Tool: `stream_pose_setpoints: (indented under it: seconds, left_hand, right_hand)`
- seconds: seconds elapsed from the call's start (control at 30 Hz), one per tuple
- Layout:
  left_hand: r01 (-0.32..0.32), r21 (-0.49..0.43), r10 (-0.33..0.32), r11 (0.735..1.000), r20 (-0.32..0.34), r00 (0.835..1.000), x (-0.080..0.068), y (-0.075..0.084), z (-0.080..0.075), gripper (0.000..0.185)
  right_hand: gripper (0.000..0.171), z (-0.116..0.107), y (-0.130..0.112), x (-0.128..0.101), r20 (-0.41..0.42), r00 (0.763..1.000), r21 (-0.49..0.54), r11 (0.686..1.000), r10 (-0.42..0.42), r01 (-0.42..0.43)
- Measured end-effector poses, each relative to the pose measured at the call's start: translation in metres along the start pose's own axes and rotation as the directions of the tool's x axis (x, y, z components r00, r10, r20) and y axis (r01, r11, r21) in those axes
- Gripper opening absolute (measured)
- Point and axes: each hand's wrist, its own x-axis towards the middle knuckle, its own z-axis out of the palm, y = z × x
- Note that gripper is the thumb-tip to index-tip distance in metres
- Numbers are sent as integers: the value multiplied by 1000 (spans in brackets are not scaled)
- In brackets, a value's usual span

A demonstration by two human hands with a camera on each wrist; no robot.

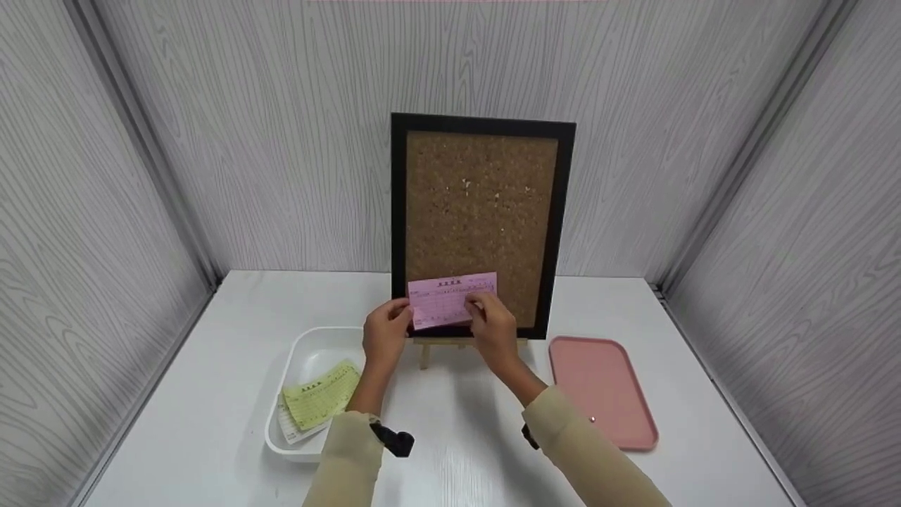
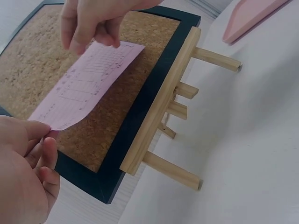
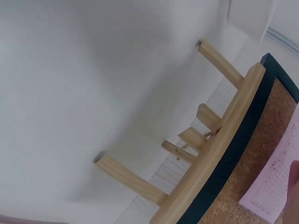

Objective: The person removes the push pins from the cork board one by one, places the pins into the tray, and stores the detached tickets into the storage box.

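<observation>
A pink printed slip [image 1: 450, 300] lies against the lower part of a black-framed cork board [image 1: 482, 211] that stands on a small wooden easel [image 1: 425, 350]. My left hand [image 1: 386, 331] pinches the slip's left edge, and in the left wrist view the slip [image 2: 84, 86] bows slightly away from the cork [image 2: 28, 60]. My right hand [image 1: 490, 325] holds the slip's right side with curled fingers [image 2: 81, 32]. The right wrist view shows the easel legs [image 3: 128, 179], the frame's bottom edge and a corner of the slip [image 3: 275, 186].
A white bin [image 1: 306, 366] with yellow-green slips [image 1: 320, 396] sits at the left of the white table. A pink tray [image 1: 602, 387] with a small pin [image 1: 593, 419] lies at the right. Grey panel walls enclose the table.
</observation>
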Motion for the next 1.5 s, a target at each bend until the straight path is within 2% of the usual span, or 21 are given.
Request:
stream_pose_setpoints:
  seconds: [0.2,0.33,0.57,0.7,0.87,1.13,1.27,1.37,1.5]
  left_hand:
    - [0,-35,1,999,11,1000,-11,0,-7,24]
    - [1,-54,0,999,15,1000,-21,1,-15,24]
    - [19,-68,-18,998,12,1000,-37,2,-37,25]
    - [25,-72,-25,997,-11,1000,-45,-1,-54,25]
    - [15,-66,-18,998,-50,999,-54,-7,-76,25]
    - [50,-13,-51,999,-87,995,-71,-14,-111,29]
    - [77,8,-76,997,-111,991,-77,-20,-126,32]
    - [99,35,-93,995,-140,986,-79,-27,-136,32]
    - [150,74,-136,986,-172,976,-81,-34,-148,35]
  right_hand:
    - [14,-24,7,-14,-24,999,58,998,-23,25]
    - [12,-43,12,-25,-4,1000,93,995,-26,26]
    - [13,-78,28,-49,16,1000,47,999,10,-11]
    - [14,-99,40,-63,51,994,38,995,93,-95]
    - [15,-124,56,-77,81,972,20,975,219,-221]
    - [18,-155,84,-97,127,931,-45,940,342,-339]
    - [18,-165,97,-107,153,914,-91,926,376,-366]
    - [16,-170,105,-114,170,901,-171,913,399,-372]
    - [14,-177,114,-124,210,871,-254,885,444,-390]
